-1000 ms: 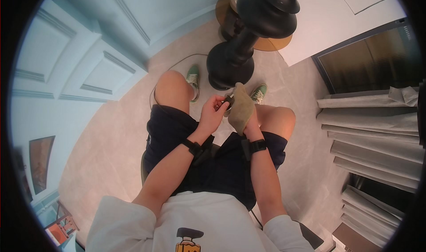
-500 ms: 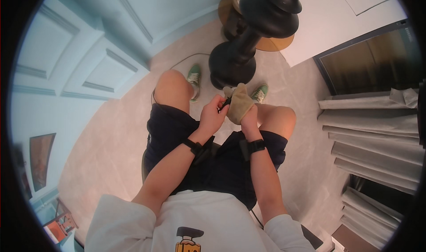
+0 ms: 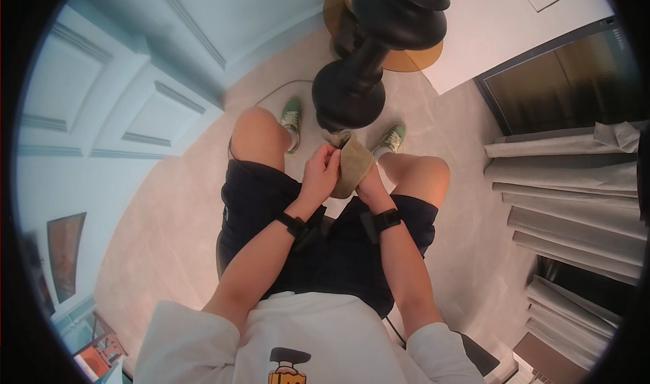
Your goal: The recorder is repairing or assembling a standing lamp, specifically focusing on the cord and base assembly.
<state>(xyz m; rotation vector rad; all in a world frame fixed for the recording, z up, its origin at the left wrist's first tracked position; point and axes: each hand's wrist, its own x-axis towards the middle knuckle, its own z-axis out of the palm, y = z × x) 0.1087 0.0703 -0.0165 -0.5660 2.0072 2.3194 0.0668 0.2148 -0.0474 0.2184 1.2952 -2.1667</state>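
A pale, faintly marbled floor is spreading under everything, bending toward the rim. A black bulbous column is standing on it, between and slightly beyond a green left shoe and a green right shoe (both lace-ups), which are resting flat. A thin cable is trailing across it, left of the column.

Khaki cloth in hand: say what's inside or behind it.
The bare right hand shows at the lower edge of the khaki cloth; most fingers are covered, whether inside or behind is unclear.
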